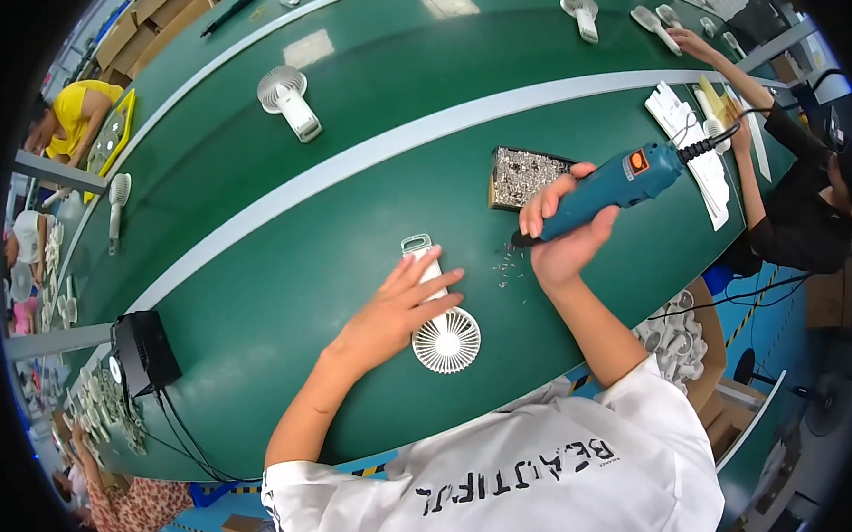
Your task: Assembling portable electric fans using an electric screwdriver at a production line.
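A white handheld fan (446, 341) lies on the green table, its round grille toward me and its loop end (416, 244) pointing away. My left hand (391, 307) rests across the fan's handle with fingers stretched out and spread. A teal electric screwdriver (610, 186) is in my right hand (570, 234), the fingers wrapped round its body. The black nose of the screwdriver points down and left, beside several small loose screws (510, 265) on the table. Just behind my right hand stands an open box of screws (528, 171); my fingers partly cover its edge.
Beyond a pale rail (374, 154) is a green strip carrying another white fan (286, 98). A black device (145, 351) with cables stands at left. White strips (692, 154) lie at right, near a co-worker in black (805, 187). A carton of white parts (679, 344) is below the right edge.
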Tool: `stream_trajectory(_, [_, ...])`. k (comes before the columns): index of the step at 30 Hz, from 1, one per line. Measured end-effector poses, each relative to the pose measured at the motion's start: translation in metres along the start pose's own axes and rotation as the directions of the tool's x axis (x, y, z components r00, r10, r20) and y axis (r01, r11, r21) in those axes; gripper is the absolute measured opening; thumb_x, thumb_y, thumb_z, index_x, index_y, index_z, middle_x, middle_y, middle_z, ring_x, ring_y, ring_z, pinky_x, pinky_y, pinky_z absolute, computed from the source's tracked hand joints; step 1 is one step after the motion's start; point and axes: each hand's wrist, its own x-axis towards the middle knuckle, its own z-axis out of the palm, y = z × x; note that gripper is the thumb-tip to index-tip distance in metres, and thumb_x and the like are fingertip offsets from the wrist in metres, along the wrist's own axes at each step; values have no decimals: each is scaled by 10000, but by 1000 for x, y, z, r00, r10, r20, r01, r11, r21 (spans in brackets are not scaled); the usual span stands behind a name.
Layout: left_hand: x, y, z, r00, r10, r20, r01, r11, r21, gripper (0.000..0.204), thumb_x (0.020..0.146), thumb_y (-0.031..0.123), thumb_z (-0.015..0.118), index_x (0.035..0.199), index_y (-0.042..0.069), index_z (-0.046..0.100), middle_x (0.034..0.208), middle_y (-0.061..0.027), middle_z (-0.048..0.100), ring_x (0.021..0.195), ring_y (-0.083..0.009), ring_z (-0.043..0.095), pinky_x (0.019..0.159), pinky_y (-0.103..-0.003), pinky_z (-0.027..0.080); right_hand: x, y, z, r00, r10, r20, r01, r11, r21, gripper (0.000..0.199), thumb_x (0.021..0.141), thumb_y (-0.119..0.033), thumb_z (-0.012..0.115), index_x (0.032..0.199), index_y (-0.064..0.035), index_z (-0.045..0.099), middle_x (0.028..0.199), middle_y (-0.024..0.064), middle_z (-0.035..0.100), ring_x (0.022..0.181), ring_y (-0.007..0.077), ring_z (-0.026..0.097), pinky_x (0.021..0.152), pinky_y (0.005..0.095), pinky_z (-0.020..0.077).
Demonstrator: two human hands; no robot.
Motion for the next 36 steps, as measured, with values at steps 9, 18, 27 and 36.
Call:
stream_trajectory(9, [-18,7,20,754,-226,-616,117,970,-212,280,675,-151,544,893,-24,664,977,-113,657,982,-311,596,837,-389,487,-12,4,2,986,145,78,-144,989,-28,675,862,-710,350,1164,-110,420,659,27,444,427,128,408,388,275,354])
stream_trajectory(18, [12,31,2,753,-333,-568,208,939,-275,209,640,61,779,834,64,702,1159,-77,588,1155,-309,477,957,-430,368,-12,-39,54,984,125,129,-153,960,235,681,902,-682,270,1195,-89,437,650,26,445,412,125,391,388,274,348])
stream_trajectory(27, [5,20,12,847,-150,-511,-25,947,-320,157,646,81,778,768,52,684,1172,-71,578,1132,-295,486,930,-417,361,-23,-29,66,927,218,305,-299,921,251,710,900,-691,260,1215,-73,410,659,36,463,422,125,430,404,275,375])
stream_trajectory(36, [-8,12,7,845,-98,-526,-61,959,-277,135,650,57,759,760,40,683,1173,-94,580,1093,-302,509,928,-415,382,-22,-25,75,907,145,396,-269,922,278,745,881,-720,247,1224,-75,394,672,43,471,443,132,461,407,285,388])
